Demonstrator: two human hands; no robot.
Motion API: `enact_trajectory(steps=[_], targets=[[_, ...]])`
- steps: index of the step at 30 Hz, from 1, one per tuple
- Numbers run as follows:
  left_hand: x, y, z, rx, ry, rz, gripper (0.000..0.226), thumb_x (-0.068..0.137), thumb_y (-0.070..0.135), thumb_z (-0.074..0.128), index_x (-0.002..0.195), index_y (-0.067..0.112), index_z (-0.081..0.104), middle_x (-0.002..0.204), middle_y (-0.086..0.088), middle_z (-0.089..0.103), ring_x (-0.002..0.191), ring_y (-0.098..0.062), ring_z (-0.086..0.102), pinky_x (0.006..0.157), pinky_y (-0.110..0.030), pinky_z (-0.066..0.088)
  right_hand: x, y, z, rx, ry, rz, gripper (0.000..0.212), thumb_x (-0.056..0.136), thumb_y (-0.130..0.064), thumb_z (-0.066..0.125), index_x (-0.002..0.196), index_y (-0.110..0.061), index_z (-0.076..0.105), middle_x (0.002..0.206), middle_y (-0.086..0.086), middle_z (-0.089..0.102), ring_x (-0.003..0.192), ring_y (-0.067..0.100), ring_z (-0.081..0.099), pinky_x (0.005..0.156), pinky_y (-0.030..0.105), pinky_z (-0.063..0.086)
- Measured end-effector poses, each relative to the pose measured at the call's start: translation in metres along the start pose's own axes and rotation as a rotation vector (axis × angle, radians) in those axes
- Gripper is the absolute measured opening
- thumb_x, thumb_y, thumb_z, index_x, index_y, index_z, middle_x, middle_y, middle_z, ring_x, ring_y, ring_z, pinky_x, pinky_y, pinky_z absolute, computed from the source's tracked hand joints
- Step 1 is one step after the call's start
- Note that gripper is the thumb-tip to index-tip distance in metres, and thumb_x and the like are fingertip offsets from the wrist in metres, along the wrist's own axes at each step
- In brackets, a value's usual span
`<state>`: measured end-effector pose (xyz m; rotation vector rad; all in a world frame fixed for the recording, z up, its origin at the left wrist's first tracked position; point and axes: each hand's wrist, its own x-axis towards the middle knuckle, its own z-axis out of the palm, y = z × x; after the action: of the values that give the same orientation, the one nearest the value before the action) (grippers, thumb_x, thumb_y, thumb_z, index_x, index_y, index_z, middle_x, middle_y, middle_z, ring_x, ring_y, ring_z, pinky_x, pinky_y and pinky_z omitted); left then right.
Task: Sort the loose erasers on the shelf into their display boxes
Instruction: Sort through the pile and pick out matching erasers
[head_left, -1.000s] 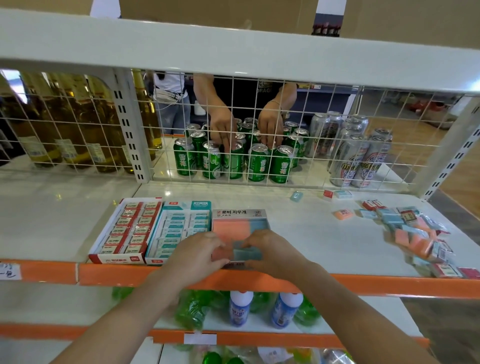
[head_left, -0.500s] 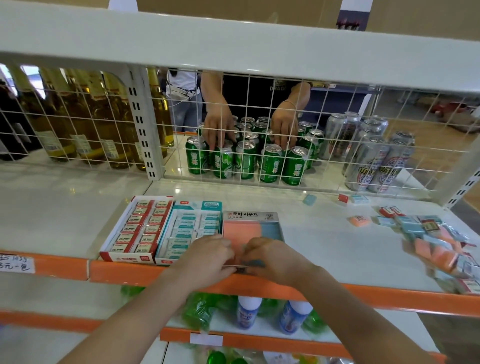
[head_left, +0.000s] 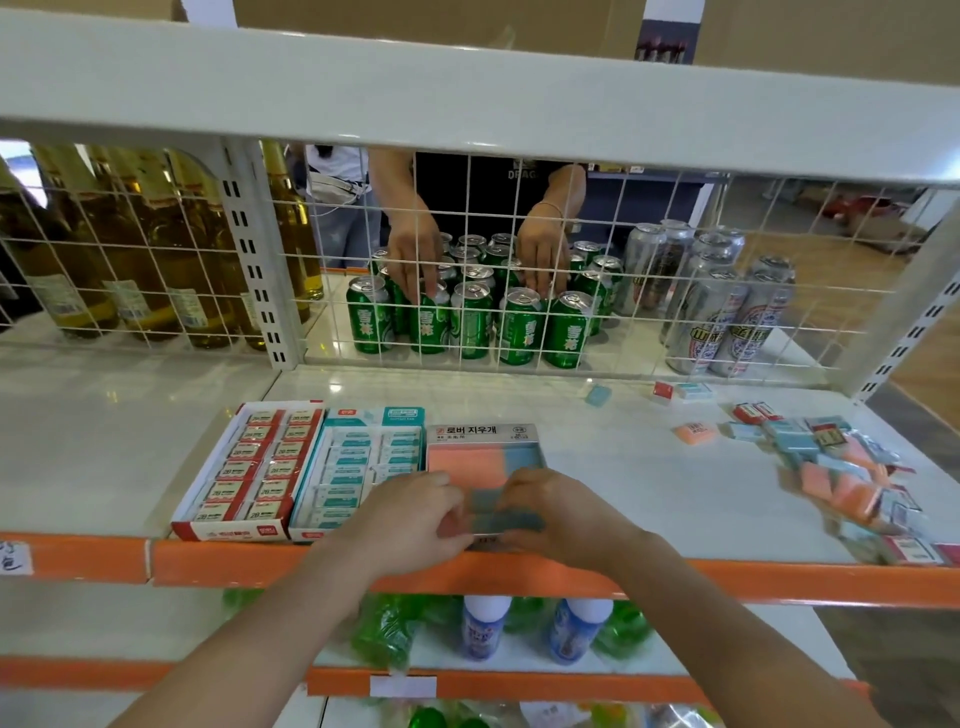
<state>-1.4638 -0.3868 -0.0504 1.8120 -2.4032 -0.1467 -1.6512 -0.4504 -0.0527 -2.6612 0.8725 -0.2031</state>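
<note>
Both hands are down at the front edge of the white shelf (head_left: 649, 483). My left hand (head_left: 410, 519) and right hand (head_left: 558, 517) have fingers curled, pinching a grey-blue eraser (head_left: 506, 519) between them over the near end of the grey display box (head_left: 483, 432), which holds orange and blue erasers. Left of it sit the teal box (head_left: 363, 467) and the red box (head_left: 249, 467), both full. The loose eraser pile (head_left: 841, 473) lies well apart at the right. Behind the wire grid, green cans (head_left: 467, 317).
</note>
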Motion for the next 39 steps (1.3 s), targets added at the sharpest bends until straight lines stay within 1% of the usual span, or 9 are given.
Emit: enact_trajectory(steps=[2,5,9,15,21,25,31,34,39], targets=[[0.006,0.003,-0.002,-0.025,0.001,0.009,0.030,0.087,0.047,0.053,0.106,0.025,0.061,0.098,0.012,0.051,0.093,-0.007,0.050,0.074,-0.022,0.038,-0.008,0.009,-0.004,0.003,0.059,0.042,0.027,0.081,-0.023,0.066,0.106,-0.013,0.067,0.107,0.006,0.059,0.100,0.023,0.056,0.082,0.022,0.038],[0.019,0.013,-0.005,-0.051,-0.032,0.013,0.029,0.088,0.045,0.051,0.107,0.026,0.060,0.105,0.012,0.055,0.097,-0.008,0.053,0.082,-0.028,0.045,-0.024,0.021,-0.014,-0.006,0.127,0.121,0.029,0.086,-0.021,0.061,0.115,-0.018,0.064,0.114,0.002,0.059,0.105,0.018,0.055,0.086,0.017,0.036],[0.041,0.033,-0.004,-0.087,-0.034,0.046,0.025,0.091,0.040,0.049,0.107,0.025,0.061,0.110,0.009,0.059,0.101,-0.010,0.054,0.083,-0.028,0.045,-0.050,0.046,-0.028,-0.036,0.140,0.268,0.028,0.091,-0.024,0.053,0.118,-0.024,0.061,0.118,-0.003,0.058,0.106,0.013,0.054,0.090,0.018,0.039],[0.084,0.078,0.005,-0.122,-0.019,0.075,0.023,0.091,0.036,0.049,0.103,0.023,0.063,0.107,0.007,0.062,0.097,-0.012,0.057,0.081,-0.029,0.045,-0.087,0.090,-0.044,-0.050,0.169,0.438,0.027,0.091,-0.023,0.054,0.116,-0.022,0.062,0.114,-0.001,0.060,0.105,0.014,0.054,0.087,0.019,0.039],[0.128,0.124,0.023,-0.190,-0.067,0.114,0.023,0.092,0.033,0.048,0.104,0.019,0.062,0.106,0.003,0.062,0.100,-0.015,0.056,0.084,-0.030,0.045,-0.116,0.135,-0.062,-0.044,0.172,0.539,0.026,0.090,-0.021,0.053,0.115,-0.021,0.063,0.113,0.000,0.059,0.104,0.015,0.056,0.085,0.020,0.040],[0.154,0.149,0.036,-0.213,-0.076,0.112,0.023,0.091,0.032,0.049,0.104,0.018,0.063,0.106,0.001,0.063,0.100,-0.017,0.057,0.083,-0.030,0.045,-0.135,0.163,-0.074,-0.060,0.178,0.606,0.028,0.091,-0.020,0.053,0.117,-0.021,0.061,0.119,0.001,0.058,0.107,0.017,0.056,0.090,0.025,0.043],[0.191,0.190,0.051,-0.302,-0.051,0.056,0.024,0.089,0.025,0.053,0.108,0.014,0.061,0.106,-0.001,0.062,0.099,-0.018,0.057,0.085,-0.033,0.045,-0.163,0.209,-0.097,-0.093,0.291,0.761,0.036,0.083,-0.012,0.055,0.118,-0.018,0.063,0.126,0.005,0.057,0.112,0.025,0.055,0.087,0.026,0.042],[0.212,0.209,0.059,-0.371,-0.022,-0.016,0.033,0.089,0.026,0.056,0.120,0.018,0.056,0.113,0.001,0.058,0.103,-0.017,0.055,0.090,-0.029,0.043,-0.180,0.226,-0.107,-0.096,0.292,0.838,0.039,0.083,-0.016,0.055,0.122,-0.020,0.060,0.128,0.004,0.055,0.109,0.024,0.056,0.084,0.026,0.043],[0.245,0.244,0.074,-0.452,-0.039,-0.053,0.035,0.088,0.025,0.056,0.123,0.019,0.054,0.121,0.001,0.056,0.107,-0.016,0.053,0.091,-0.027,0.042,-0.201,0.247,-0.113,-0.019,0.241,0.907,0.041,0.086,-0.028,0.056,0.126,-0.017,0.057,0.130,0.003,0.052,0.112,0.021,0.053,0.089,0.028,0.042]])
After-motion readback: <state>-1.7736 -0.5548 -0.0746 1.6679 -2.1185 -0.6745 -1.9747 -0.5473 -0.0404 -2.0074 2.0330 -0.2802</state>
